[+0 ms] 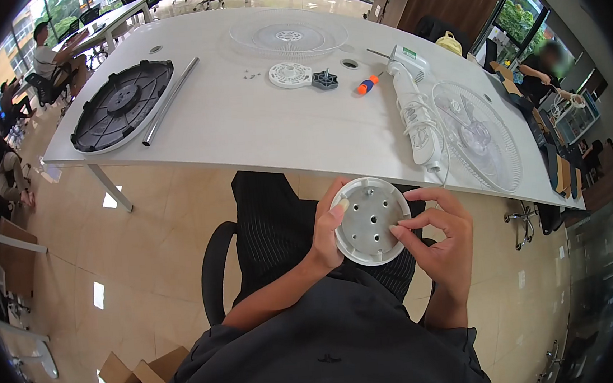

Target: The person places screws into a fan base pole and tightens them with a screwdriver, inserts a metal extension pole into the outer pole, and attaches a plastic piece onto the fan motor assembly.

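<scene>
Above my lap, a round white plastic disc with a raised rim and several holes faces up toward me. My left hand grips its left edge, the thumb pressed on the inner face. My right hand is at the right side, thumb and index fingertip pinched together over the inner face. Whatever lies in that pinch, if anything, is too small or hidden to name. Another finger of that hand reaches the upper right rim.
On the white table are a black-ribbed round base, metal tubes, fan grilles, a white fan body with its cord, an orange-blue screwdriver, a black knob and small screws. An open cardboard box stands on the floor.
</scene>
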### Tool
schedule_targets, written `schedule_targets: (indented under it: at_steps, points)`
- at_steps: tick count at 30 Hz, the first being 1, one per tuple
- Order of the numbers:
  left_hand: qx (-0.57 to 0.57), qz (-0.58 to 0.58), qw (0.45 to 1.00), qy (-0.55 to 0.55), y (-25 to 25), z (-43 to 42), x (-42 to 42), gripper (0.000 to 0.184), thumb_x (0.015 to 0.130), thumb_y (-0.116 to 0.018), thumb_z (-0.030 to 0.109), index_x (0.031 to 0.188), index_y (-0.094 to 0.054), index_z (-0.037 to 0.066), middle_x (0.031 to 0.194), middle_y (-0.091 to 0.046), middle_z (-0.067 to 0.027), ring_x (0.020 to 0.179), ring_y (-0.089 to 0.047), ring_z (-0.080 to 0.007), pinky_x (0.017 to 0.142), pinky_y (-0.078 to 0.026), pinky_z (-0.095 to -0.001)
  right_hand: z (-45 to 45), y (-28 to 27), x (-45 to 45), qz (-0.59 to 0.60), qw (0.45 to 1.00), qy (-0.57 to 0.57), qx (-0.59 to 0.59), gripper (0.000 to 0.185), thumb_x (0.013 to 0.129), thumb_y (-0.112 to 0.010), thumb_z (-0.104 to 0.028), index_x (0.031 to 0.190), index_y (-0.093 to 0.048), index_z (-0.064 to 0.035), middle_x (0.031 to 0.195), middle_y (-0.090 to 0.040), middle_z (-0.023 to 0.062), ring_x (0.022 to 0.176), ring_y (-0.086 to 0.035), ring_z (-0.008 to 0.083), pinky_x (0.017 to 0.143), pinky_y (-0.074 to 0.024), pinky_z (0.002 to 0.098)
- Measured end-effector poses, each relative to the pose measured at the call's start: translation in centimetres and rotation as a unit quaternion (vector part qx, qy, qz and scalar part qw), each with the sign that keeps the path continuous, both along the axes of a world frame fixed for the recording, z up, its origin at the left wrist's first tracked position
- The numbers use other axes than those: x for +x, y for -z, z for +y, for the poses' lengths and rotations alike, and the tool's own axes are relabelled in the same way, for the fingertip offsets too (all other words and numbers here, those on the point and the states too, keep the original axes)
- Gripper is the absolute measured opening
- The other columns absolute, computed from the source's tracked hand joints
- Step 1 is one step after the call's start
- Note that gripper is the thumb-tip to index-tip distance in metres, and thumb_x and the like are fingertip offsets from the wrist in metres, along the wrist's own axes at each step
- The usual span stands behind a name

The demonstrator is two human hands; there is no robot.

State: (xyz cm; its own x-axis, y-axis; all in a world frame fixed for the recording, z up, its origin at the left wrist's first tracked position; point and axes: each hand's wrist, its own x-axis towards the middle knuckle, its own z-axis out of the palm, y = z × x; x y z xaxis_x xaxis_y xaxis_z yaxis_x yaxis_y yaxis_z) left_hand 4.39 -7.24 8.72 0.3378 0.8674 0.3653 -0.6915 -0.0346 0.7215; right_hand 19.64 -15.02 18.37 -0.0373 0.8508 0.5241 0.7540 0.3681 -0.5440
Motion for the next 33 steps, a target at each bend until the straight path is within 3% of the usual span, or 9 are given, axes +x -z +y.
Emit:
schedule_targets:
  at_steps: [5, 10, 17, 23, 25, 27, 29, 31, 33]
  points:
    - [0.007, 0.014, 1.0, 0.012, 0.5, 0.2, -0.1, 0.059, 0.084, -0.039, 0.047, 0.112, -0.052, -0.003, 0.103, -0.062, -0.0134, 0.097, -0.06, -0.0196, 0.084, -0.046, -0.0302, 0.1, -1.0, -0.7, 0.005, 1.0, 0.019, 0.019, 0.015, 0.066, -0.082, -0.006, 0.078, -0.072, -0.0047, 0.101, -0.067, 0.0105, 0.093, -0.064, 0.0264, 0.078, -0.0502, 0.0349]
    - [-0.006, 0.0, 1.0, 0.006, 0.5, 0.3, 0.1, 0.048, 0.083, -0.042, 0.041, 0.106, -0.051, -0.001, 0.096, -0.059, -0.0103, 0.09, -0.058, -0.0159, 0.079, -0.045, -0.0289, 0.1, -0.1, 0.1, 0.007, 1.0, -0.014, 0.001, 0.016, 0.065, -0.083, -0.007, 0.074, -0.07, -0.004, 0.1, -0.067, 0.0106, 0.093, -0.064, 0.027, 0.078, -0.0506, 0.0353]
    - [-0.018, -0.003, 1.0, -0.005, -0.4, -0.1, 0.0, 0.048, 0.084, -0.042, 0.041, 0.106, -0.051, -0.001, 0.096, -0.059, -0.0104, 0.091, -0.058, -0.0157, 0.08, -0.045, -0.0292, 0.2, -0.7, -0.6, -0.032, 0.999, 0.018, 0.036, 0.016, 0.065, -0.082, -0.007, 0.078, -0.072, -0.006, 0.102, -0.067, 0.0094, 0.093, -0.064, 0.0279, 0.08, -0.0499, 0.0358]
    - [-0.011, -0.01, 1.0, 0.016, 0.0, 0.0, 0.1, 0.05, 0.085, -0.042, 0.042, 0.109, -0.052, -0.001, 0.099, -0.06, -0.0108, 0.095, -0.057, -0.0158, 0.083, -0.045, -0.0289, 0.5, 0.2, -0.1, -0.019, 0.999, -0.021, 0.045, 0.02, 0.063, -0.084, -0.01, 0.068, -0.066, -0.0045, 0.099, -0.067, 0.0088, 0.089, -0.063, 0.0277, 0.08, -0.0493, 0.0379]
    - [-0.007, -0.009, 1.0, -0.012, 0.4, -0.1, 0.2, 0.054, 0.085, -0.043, 0.044, 0.114, -0.052, -0.002, 0.103, -0.061, -0.0115, 0.098, -0.058, -0.0182, 0.086, -0.044, -0.0303, 0.4, 0.3, -0.3, -0.03, 0.998, 0.01, 0.051, 0.02, 0.063, -0.084, -0.01, 0.066, -0.065, -0.0058, 0.098, -0.066, 0.0087, 0.088, -0.063, 0.0279, 0.08, -0.0489, 0.0371]
    - [-0.058, -0.048, 0.996, -0.043, 3.5, -0.5, 0.6, 0.06, 0.09, -0.039, 0.039, 0.131, -0.046, -0.004, 0.122, -0.058, -0.0166, 0.113, -0.056, -0.0257, 0.098, -0.043, -0.0372, 0.3, 0.1, 0.0, -0.028, 0.999, 0.002, 0.035, 0.022, 0.062, -0.085, -0.015, 0.066, -0.065, -0.0073, 0.098, -0.066, 0.008, 0.088, -0.063, 0.0277, 0.081, -0.0494, 0.0364]
    - [0.022, -0.096, 0.995, -0.002, 4.0, 0.1, 0.5, 0.059, 0.095, -0.032, 0.035, 0.138, -0.04, -0.004, 0.129, -0.054, -0.0205, 0.118, -0.055, -0.0303, 0.103, -0.042, -0.0437, -0.2, -0.6, 0.4, -0.02, 0.999, 0.002, 0.046, 0.025, 0.061, -0.087, -0.014, 0.078, -0.071, -0.0072, 0.102, -0.066, 0.0111, 0.089, -0.065, 0.026, 0.078, -0.0514, 0.0333]
    - [-0.015, -0.068, 0.997, -0.03, 2.9, -0.2, 0.4, 0.062, 0.09, -0.033, 0.039, 0.131, -0.045, -0.006, 0.124, -0.057, -0.0209, 0.114, -0.057, -0.03, 0.1, -0.044, -0.041, -0.5, -1.0, 1.1, 0.005, 0.998, -0.065, 0.018, 0.023, 0.067, -0.084, -0.012, 0.087, -0.074, -0.0114, 0.112, -0.063, 0.0083, 0.1, -0.062, 0.0261, 0.083, -0.0507, 0.0336]
    - [0.005, -0.026, 0.999, -0.028, 1.3, -0.1, 0.8, 0.06, 0.085, -0.034, 0.043, 0.116, -0.053, -0.005, 0.11, -0.061, -0.016, 0.103, -0.059, -0.0248, 0.089, -0.046, -0.0354, -0.5, -0.8, 1.8, -0.028, 0.995, -0.087, 0.05, 0.018, 0.069, -0.082, -0.011, 0.085, -0.074, -0.0113, 0.109, -0.064, 0.0058, 0.098, -0.062, 0.0262, 0.084, -0.0492, 0.0349]
